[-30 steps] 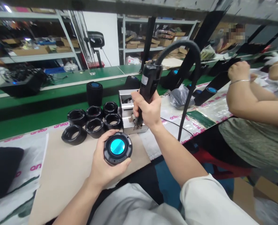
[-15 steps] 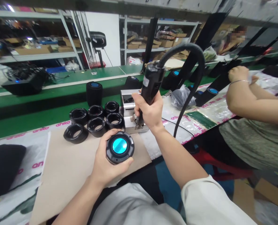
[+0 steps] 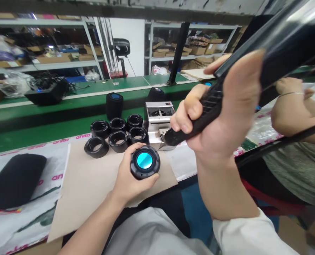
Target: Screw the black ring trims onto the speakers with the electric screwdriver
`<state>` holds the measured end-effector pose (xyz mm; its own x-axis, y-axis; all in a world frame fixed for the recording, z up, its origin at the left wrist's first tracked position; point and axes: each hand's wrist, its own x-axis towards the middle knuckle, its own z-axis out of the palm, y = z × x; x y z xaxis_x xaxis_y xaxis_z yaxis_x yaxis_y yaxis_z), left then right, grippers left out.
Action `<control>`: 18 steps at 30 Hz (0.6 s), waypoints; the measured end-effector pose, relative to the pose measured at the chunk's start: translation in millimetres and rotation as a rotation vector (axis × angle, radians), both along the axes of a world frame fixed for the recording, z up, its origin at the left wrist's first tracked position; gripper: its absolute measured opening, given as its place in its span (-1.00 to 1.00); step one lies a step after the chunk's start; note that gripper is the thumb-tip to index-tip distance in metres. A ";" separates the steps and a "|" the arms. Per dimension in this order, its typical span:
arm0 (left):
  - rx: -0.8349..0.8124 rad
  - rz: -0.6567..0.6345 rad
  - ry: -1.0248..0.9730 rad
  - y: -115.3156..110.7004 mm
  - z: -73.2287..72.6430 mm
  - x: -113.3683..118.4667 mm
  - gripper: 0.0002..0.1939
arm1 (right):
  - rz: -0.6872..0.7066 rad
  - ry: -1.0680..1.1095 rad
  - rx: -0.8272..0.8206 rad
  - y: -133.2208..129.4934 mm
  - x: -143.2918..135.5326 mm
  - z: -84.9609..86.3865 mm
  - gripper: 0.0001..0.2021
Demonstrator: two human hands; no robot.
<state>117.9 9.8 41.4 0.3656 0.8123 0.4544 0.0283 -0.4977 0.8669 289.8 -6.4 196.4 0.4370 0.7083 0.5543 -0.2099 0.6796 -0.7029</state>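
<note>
My left hand [image 3: 128,182] is wrapped around a round black speaker end [image 3: 145,161] with a shiny blue disc facing up, held low over a cardboard sheet [image 3: 93,187]. My right hand [image 3: 221,143] grips a black electric screwdriver [image 3: 212,102], tilted so that its upper end comes up close to the camera. The screwdriver's lower end is at the front of a small silver screw feeder [image 3: 152,124]. Whether a screw sits on its tip is too small to tell. Several black plastic rings [image 3: 118,141] stand grouped just left of the feeder.
Upright black cylindrical speakers [image 3: 114,108] stand behind the rings on the green bench [image 3: 53,122]. At left lies a black fabric-covered piece [image 3: 19,180]. A co-worker's arm [image 3: 292,102] reaches in at right. An overhead beam [image 3: 107,16] crosses the top.
The screwdriver has swung from nearly upright to a strong tilt toward the camera and right, its lower end staying by the feeder. My left hand still holds the speaker end.
</note>
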 end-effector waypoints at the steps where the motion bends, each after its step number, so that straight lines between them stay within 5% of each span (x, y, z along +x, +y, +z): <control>1: -0.004 0.003 0.006 0.4 0.6 0.2 -0.20 | 0.063 -0.016 -0.012 -6.7 -7.1 10.1 -0.54; 6: -0.005 0.010 0.029 2.2 2.6 1.1 -0.21 | 0.376 -0.067 -0.132 -24.9 -34.4 21.1 -0.51; 13: -0.058 -0.011 0.016 1.3 8.3 2.5 -0.22 | 0.326 -0.096 -0.211 -26.2 -48.5 7.1 -0.50; 18: -0.101 -0.028 0.037 1.5 6.9 0.2 -0.25 | 0.542 -0.072 -0.141 -23.0 -50.0 -2.2 -0.67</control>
